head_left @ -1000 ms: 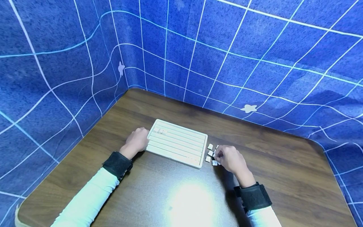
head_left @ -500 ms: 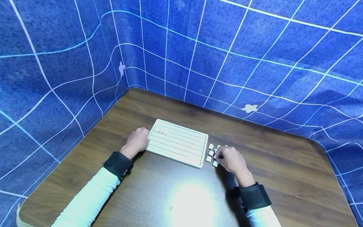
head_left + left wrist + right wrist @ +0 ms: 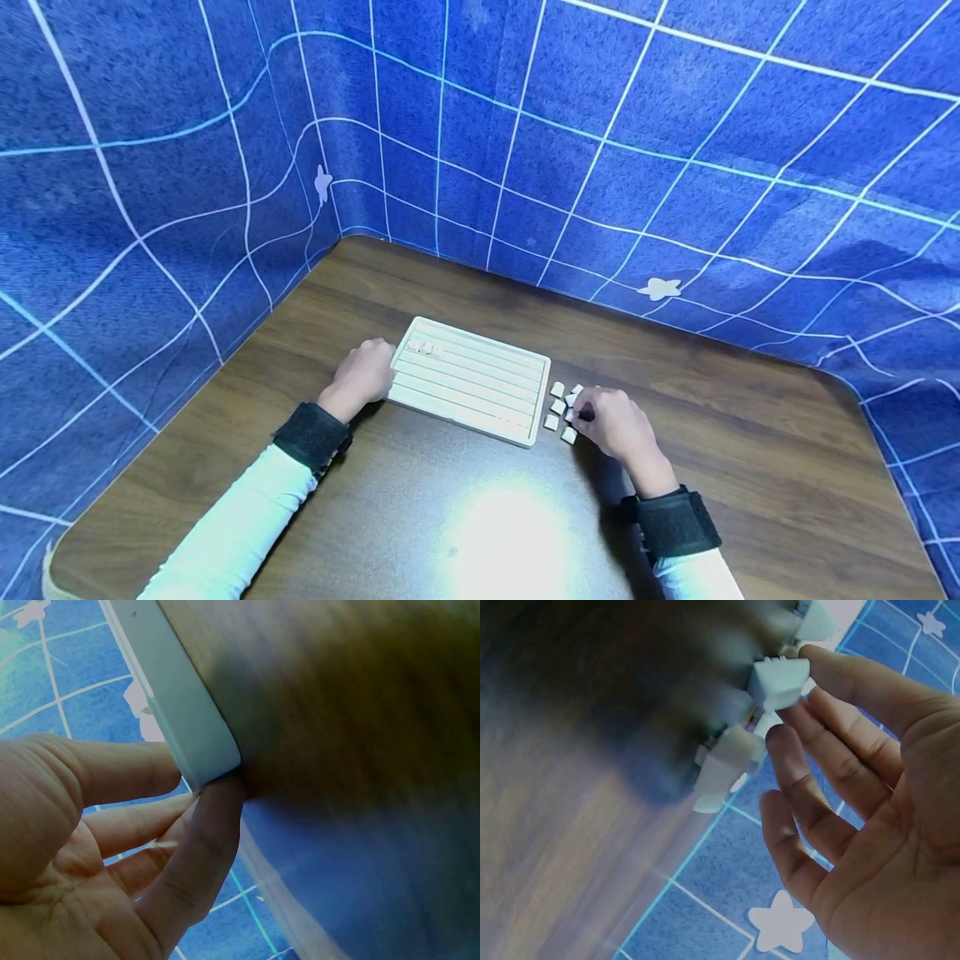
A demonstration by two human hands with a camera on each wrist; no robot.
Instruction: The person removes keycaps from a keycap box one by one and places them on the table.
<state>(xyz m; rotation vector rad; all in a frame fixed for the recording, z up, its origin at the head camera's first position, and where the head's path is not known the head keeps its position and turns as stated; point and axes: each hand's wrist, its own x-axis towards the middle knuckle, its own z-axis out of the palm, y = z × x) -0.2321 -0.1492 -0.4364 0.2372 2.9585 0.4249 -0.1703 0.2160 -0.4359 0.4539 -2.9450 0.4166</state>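
Note:
My left hand point(image 3: 363, 371) grips the left edge of a white ridged tray point(image 3: 480, 410) on the table. In the left wrist view, thumb and index finger pinch the corner of that tray point(image 3: 184, 705). A few small white keycaps point(image 3: 426, 348) sit in its upper left row. Just right of the tray lies a group of loose white keycaps point(image 3: 557, 407). Over this group, my right hand point(image 3: 618, 425) has bent fingers. In the right wrist view, its thumb and fingertips are at a pale keycap point(image 3: 780, 684); other keycaps point(image 3: 731, 761) lie beside it, partly blurred.
The brown wooden table point(image 3: 750, 417) has rounded corners. Blue cloth point(image 3: 525, 150) with white grid lines and stars stands along its back and left sides. A bright glare patch point(image 3: 510, 533) lies on the near tabletop.
The right hand shifts only slightly among the loose keycaps, and the nearest keycap now lies turned differently. The left hand stays on the tray edge.

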